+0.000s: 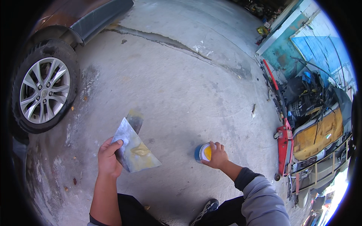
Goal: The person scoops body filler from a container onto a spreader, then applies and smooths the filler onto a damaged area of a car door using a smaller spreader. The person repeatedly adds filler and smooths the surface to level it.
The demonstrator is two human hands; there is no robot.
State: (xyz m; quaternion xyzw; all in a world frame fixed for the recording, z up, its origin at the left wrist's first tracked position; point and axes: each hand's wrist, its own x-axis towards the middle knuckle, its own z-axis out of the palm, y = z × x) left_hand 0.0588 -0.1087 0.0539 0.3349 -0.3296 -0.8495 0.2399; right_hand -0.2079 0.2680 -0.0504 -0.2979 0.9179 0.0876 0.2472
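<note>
My left hand (109,158) grips a flat metal plate (135,148), roughly triangular, with a blob of yellowish putty (140,150) on its upper face; a second blade-like piece (134,119) sticks out behind it. My right hand (215,155) rests on the rim of a small blue tin (201,152) standing on the concrete floor, its open top showing yellow paste. The two hands are about a forearm's length apart.
A car's wheel (44,90) and brown body (75,15) fill the upper left. At right lie a red floor jack (284,139), a pile of car parts (316,120) and a blue wall (320,45). A crack (162,39) runs across the concrete. My shoe (205,209) shows below.
</note>
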